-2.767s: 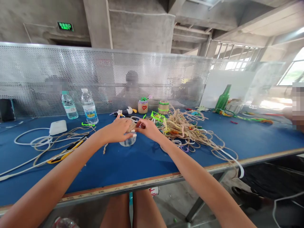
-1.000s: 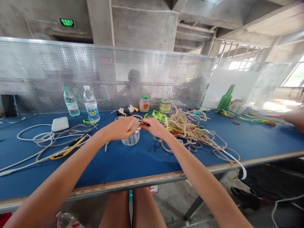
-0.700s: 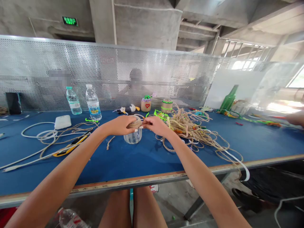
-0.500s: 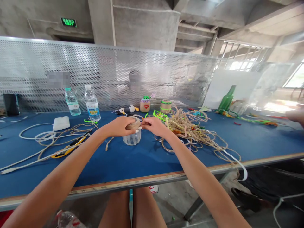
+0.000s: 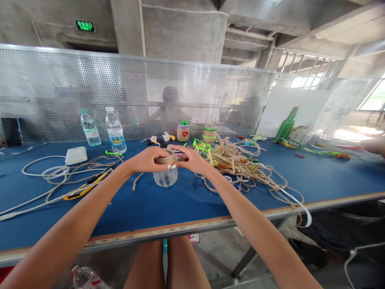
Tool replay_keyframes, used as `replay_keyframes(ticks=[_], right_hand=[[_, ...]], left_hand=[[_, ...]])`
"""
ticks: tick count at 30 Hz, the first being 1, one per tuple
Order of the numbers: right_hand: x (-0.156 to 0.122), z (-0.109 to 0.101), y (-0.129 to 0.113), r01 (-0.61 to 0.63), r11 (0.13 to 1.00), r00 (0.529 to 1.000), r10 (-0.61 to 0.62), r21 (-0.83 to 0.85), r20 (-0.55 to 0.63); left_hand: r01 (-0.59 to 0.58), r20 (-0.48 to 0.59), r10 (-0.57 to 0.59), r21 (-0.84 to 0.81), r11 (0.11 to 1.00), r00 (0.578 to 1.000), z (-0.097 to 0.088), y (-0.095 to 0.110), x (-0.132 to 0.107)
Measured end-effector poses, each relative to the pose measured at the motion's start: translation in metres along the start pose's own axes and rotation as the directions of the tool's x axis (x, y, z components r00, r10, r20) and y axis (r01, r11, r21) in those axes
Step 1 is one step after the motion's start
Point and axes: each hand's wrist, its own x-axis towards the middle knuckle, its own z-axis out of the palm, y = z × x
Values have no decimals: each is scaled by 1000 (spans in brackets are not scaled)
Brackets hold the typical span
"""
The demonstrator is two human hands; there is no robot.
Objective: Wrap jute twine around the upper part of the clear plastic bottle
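Observation:
A clear glass jar (image 5: 166,178) stands on the blue tabletop in front of me, with brown twine (image 5: 165,159) wound about its upper part. My left hand (image 5: 147,159) is curled round the left side of the jar's neck, thumb at the front. From the other side my right hand (image 5: 190,159) closes on the twine-wrapped rim, its thumb meeting the left thumb. The far fingertips of both hands are partly hidden behind the jar.
A tangled heap of twine (image 5: 237,158) lies to the right. On the left are a yellow utility knife (image 5: 86,188), a white cable (image 5: 28,204), a white case (image 5: 76,155) and water bottles (image 5: 114,130). Decorated jars (image 5: 183,132) and a green bottle (image 5: 287,125) stand farther back.
My right hand has moved from pinching beside the jar to gripping round its rim, thumb now against the left thumb. The jar sits slightly lower and farther left in view.

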Motion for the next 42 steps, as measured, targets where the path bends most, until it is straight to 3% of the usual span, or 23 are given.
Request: replay_keyframes(ticks=[3,9,12,19,23,28,32,38,42], right_hand=[[0,0,0,33,999,999,-34,23,28],[1,4,1,36,999,999,-36,-25,-25],[0,5,-1,39,999,999,-40,-19,-32],[-2,-7,-4,-26,1000,999,26,-12,24],[-1,-5,-2,-15,997,998,19,-69,57],[-2,-2,-10,-3,1000,998,3,-11,55],[-2,-4,-14,40,999,997,-38,-25,65],[1,-4,-3,60,994,998,-57,-87,41],[1,-3,-1,50,994,998,-47,-99,37]], left_hand=[[17,5,-17,-83,996,1000,-1,3,0],[156,1,-160,221,963,987,-1,22,-1],[205,-12,-209,267,942,978,0,27,-3],[113,120,-127,115,987,985,-14,11,-10],[109,129,-118,75,991,985,-16,6,-11],[79,145,-88,69,994,986,-16,6,-10],[72,133,-90,130,989,987,-15,12,-10],[220,-10,-233,376,900,972,3,33,-5],[270,-35,-276,359,893,960,6,38,-3]])
